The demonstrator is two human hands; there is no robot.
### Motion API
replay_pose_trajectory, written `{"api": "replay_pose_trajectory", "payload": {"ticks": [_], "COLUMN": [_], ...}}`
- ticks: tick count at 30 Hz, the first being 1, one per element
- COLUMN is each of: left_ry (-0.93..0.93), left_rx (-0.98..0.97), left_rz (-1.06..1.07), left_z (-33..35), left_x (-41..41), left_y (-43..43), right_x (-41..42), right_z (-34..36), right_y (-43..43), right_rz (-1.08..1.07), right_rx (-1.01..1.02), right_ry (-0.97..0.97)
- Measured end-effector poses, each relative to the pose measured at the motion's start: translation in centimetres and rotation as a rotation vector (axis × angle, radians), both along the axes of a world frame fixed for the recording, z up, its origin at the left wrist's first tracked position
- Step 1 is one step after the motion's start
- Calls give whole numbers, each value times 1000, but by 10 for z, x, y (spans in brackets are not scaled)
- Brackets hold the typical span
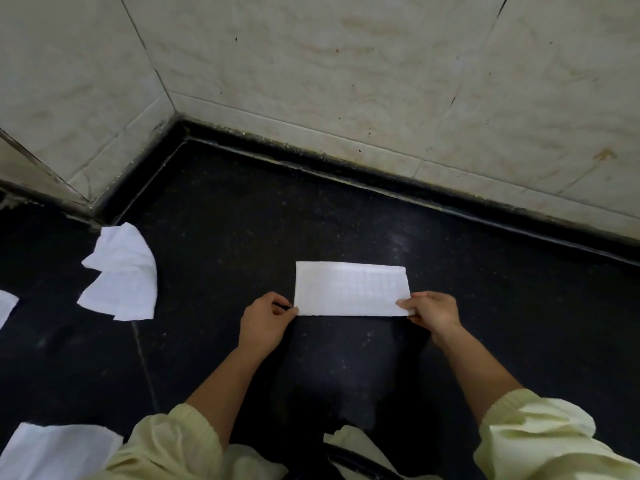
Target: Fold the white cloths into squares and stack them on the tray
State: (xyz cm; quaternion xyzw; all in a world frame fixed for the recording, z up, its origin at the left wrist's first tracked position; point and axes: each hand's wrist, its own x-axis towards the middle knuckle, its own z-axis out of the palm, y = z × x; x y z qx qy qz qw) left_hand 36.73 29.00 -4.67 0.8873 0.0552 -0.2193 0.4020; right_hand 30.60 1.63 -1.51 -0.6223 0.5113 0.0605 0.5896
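Left hand [265, 318] and right hand [431, 311] each pinch a near corner of the half-folded white cloth [351, 289] lying flat mid-counter [485, 306]; uneven pull during the next fold would likely misalign edges, spoiling the square.

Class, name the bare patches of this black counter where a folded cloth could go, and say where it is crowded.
Bare: the stretch between the crumpled cloth and the folded cloth; the strip behind that cloth up to the wall; the counter right of the right hand. Crowded: the left edge, with loose cloths.
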Motion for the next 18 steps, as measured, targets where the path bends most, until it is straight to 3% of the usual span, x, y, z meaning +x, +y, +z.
{"api": "replay_pose_trajectory", "payload": {"ticks": [11,18], "left_ry": [88,90], "left_rx": [-30,-30], "left_rz": [67,60], "left_z": [-1,-2], "left_x": [4,3], "left_y": [-2,-4], "right_x": [5,27], "right_z": [8,15], "right_y": [5,46], "right_rz": [-103,227], "right_rx": [15,-155], "right_ry": [-65,-118]}}
